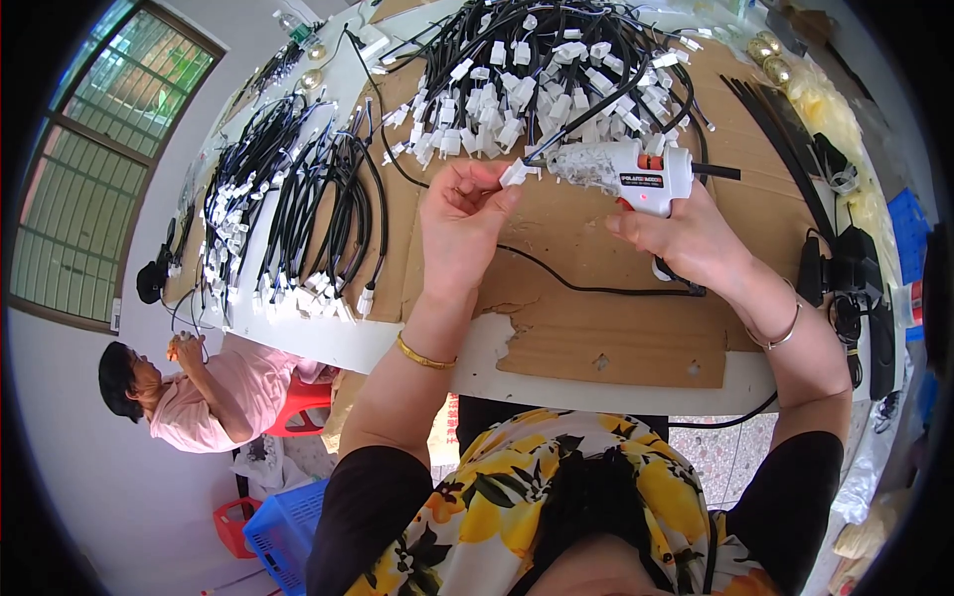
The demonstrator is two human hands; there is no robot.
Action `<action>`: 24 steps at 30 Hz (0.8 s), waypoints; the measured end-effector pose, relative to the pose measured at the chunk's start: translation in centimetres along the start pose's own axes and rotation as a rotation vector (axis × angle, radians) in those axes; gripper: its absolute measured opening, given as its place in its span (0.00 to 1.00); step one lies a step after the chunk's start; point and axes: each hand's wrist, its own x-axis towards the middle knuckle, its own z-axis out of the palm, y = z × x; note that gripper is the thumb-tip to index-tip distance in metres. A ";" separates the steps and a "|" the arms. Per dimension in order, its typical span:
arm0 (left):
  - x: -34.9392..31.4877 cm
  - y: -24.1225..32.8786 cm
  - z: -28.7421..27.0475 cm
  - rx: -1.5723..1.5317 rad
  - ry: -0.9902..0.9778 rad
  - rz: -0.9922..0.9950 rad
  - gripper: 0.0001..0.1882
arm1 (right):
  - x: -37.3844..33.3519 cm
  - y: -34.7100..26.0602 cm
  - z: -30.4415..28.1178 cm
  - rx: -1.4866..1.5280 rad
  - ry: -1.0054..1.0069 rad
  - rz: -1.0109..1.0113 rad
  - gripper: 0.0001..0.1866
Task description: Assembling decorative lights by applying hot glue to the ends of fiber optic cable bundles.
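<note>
My left hand (460,226) pinches a small white plastic connector (514,175) between thumb and fingertips. A black cable runs from the connector up toward the heap. My right hand (702,236) is wrapped round the grip of a white hot glue gun (621,171), whose front is smeared with glue. The gun's nozzle points left, close to the connector; whether they touch I cannot tell. A black glue stick (720,172) sticks out of the gun's back. Beyond both hands lies a big heap of black cables with white connectors (512,94).
Cardboard (616,333) covers much of the white table (373,343). Bundled cables (343,214) lie at left. Black sticks (780,149) and a black power adapter (855,260) lie at right. A seated person in pink (224,392) works at left, near a blue crate (286,536).
</note>
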 end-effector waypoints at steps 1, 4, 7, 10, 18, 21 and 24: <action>0.0 0.0 0.0 -0.009 0.004 0.001 0.11 | 0.0 0.1 0.0 0.004 0.000 0.008 0.11; 0.0 0.0 0.0 -0.016 0.005 0.000 0.11 | 0.0 0.0 0.0 0.016 0.005 0.019 0.11; 0.0 -0.1 -0.2 -0.003 0.004 -0.004 0.10 | 0.0 0.0 0.0 0.029 0.014 0.026 0.11; 0.0 -0.1 -0.2 0.005 0.010 -0.006 0.10 | -0.1 0.0 0.0 0.026 0.010 0.036 0.11; 0.0 0.0 -0.1 -0.021 0.021 0.007 0.11 | 0.0 0.2 -0.1 -0.004 0.011 0.035 0.11; -0.1 0.2 0.0 0.003 0.035 0.009 0.11 | 0.1 0.1 0.0 0.028 0.025 0.000 0.10; -0.1 0.2 0.1 0.005 0.039 0.016 0.11 | 0.1 0.3 -0.1 0.058 0.002 0.019 0.10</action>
